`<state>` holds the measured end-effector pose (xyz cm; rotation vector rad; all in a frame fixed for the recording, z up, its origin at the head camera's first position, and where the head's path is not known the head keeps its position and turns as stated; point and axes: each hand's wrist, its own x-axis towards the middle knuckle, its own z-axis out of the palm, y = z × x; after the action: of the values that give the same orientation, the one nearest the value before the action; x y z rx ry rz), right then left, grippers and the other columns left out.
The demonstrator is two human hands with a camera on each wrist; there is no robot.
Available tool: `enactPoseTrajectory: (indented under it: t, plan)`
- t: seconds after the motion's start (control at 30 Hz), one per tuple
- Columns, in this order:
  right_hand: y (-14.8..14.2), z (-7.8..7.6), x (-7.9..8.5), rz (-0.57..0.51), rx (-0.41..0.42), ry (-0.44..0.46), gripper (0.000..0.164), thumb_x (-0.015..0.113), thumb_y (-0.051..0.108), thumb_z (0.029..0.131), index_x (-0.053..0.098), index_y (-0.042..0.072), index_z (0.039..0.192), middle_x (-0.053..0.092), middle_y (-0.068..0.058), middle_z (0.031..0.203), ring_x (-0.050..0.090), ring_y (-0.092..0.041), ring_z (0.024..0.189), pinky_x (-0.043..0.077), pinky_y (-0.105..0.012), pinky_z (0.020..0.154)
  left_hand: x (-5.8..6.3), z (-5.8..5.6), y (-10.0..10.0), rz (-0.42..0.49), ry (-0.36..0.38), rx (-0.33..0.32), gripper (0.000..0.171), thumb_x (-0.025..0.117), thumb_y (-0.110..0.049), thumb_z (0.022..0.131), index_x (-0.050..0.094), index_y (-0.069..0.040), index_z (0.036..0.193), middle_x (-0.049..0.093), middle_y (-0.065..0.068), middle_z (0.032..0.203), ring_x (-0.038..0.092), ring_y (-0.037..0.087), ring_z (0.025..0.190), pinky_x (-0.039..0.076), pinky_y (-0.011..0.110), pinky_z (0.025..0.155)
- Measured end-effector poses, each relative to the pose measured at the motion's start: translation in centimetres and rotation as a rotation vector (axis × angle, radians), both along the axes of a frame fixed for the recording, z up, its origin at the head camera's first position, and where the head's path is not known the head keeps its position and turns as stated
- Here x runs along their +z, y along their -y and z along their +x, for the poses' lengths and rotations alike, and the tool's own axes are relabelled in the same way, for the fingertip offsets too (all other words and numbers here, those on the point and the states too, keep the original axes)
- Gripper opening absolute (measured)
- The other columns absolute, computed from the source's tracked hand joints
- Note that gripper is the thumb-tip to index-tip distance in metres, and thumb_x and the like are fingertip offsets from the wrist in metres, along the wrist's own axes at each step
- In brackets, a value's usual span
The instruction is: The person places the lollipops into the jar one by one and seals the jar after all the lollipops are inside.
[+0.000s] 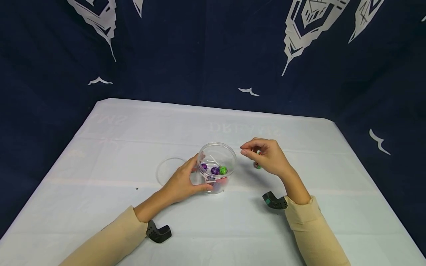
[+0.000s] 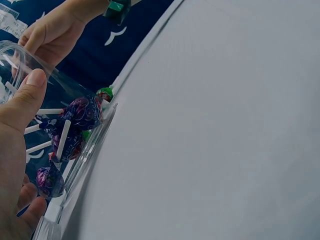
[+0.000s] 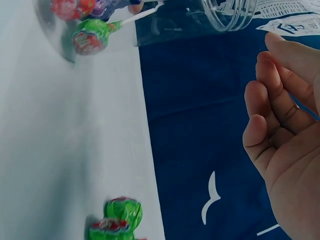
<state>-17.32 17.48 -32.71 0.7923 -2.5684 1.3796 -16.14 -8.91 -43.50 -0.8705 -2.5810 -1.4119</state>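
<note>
Around a clear lollipop jar, the left hand is curling its fingers; the right hand is loosely bending its own; the right wrist view alone is separating two green lollipops.

The left fingers curve in a wide grip; the raised right fingers bend loosely.

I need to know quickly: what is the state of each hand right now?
Left hand: holding the clear jar.
Right hand: open, fingers loosely bent, holding nothing, beside the jar.
</note>
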Motion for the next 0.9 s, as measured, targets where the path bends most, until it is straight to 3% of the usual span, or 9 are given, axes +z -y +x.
enactPoseTrajectory:
  t: [0.17,0.53,0.9]
  plan:
    - [-0.8,0.1,-0.5,0.036,-0.009,-0.021,0.007,0.066,-0.002,0.081,0.067,-0.005,0.088,0.060,-0.008,0.070,0.051,-0.026,0.054,0.043,-0.024,0.047,0.0,0.0,0.1,0.002,-0.003,0.003,0.103,0.074,-0.052,0.066,0.022,-0.013,0.146,0.037,0.005,0.140,0.050,0.020,0.115,0.045,0.030,0.092]
    - [-3.0,0.3,-1.5,0.075,-0.038,-0.035,0.005,0.066,0.000,0.082,0.068,-0.002,0.086,0.066,-0.010,0.076,0.053,-0.021,0.062,0.042,-0.023,0.050,-0.1,-0.1,0.1,-0.009,-0.011,0.014,0.103,0.075,-0.052,0.066,0.023,-0.013,0.145,0.038,0.005,0.139,0.051,0.020,0.112,0.045,0.030,0.092]
    - [-5.2,0.9,-2.6,0.152,-0.168,-0.018,0.009,0.066,0.003,0.082,0.069,-0.002,0.089,0.066,-0.009,0.081,0.050,-0.015,0.065,0.040,-0.022,0.049,0.1,0.0,0.1,-0.020,0.006,0.021,0.103,0.075,-0.052,0.066,0.023,-0.013,0.146,0.038,0.005,0.139,0.052,0.021,0.112,0.045,0.031,0.092]
